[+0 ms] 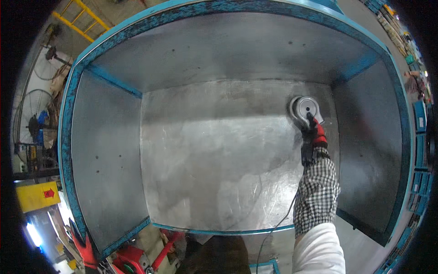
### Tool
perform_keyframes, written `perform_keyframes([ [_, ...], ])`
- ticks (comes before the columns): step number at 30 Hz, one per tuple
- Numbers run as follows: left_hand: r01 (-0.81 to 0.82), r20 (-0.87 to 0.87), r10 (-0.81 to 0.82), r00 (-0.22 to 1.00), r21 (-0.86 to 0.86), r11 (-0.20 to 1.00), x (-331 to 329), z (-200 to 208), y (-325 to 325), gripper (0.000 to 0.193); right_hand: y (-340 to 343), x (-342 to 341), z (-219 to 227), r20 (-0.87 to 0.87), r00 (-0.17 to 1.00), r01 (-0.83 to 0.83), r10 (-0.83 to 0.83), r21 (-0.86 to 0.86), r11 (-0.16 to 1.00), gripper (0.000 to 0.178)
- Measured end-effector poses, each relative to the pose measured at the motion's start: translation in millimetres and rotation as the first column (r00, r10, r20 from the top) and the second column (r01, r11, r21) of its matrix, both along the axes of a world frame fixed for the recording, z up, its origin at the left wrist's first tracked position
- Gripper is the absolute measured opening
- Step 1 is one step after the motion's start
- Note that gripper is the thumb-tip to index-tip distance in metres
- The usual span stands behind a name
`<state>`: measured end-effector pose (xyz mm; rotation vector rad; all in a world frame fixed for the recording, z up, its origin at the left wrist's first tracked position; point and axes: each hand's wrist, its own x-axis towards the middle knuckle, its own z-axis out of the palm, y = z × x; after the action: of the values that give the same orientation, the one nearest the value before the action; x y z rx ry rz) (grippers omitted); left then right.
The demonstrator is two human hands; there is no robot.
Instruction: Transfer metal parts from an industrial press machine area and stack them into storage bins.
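A large open metal box (205, 173) with grey inner walls and a worn blue rim fills most of the view. Inside it, at the right of the bottom panel, my right hand (317, 133), in a red and black glove, is closed around a corded grinder (307, 107). The tool's round grey head lies against the panel; its underside is hidden. A checked sleeve covers my right forearm. At the lower left my left hand (84, 250), also gloved in red and black, grips the blue rim (77, 205) near its corner.
A dark power cord (286, 214) runs from the grinder over the box's near edge. Red metal equipment (130, 260) stands below the near left corner. Beyond the left wall are a fan (34, 114) and a yellow panel (38, 196). A yellow ladder-like frame (82, 18) stands at the far left.
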<state>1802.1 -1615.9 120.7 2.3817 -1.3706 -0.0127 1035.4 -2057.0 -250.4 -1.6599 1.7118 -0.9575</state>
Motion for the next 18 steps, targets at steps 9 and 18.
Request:
perform_keyframes([
  [9,-0.004,-0.052,0.004,0.999,-0.008,1.0,23.3,3.8,22.3,0.065,131.5,153.7,57.6,0.642,0.745,-0.083,-0.18,0.357,0.93,0.024],
  [18,0.014,-0.238,-0.044,0.97,-0.127,0.992,-42.2,28.4,-24.7,0.066,323.5,289.8,79.0,0.853,0.422,-0.739,-0.307,0.52,0.428,0.048],
])
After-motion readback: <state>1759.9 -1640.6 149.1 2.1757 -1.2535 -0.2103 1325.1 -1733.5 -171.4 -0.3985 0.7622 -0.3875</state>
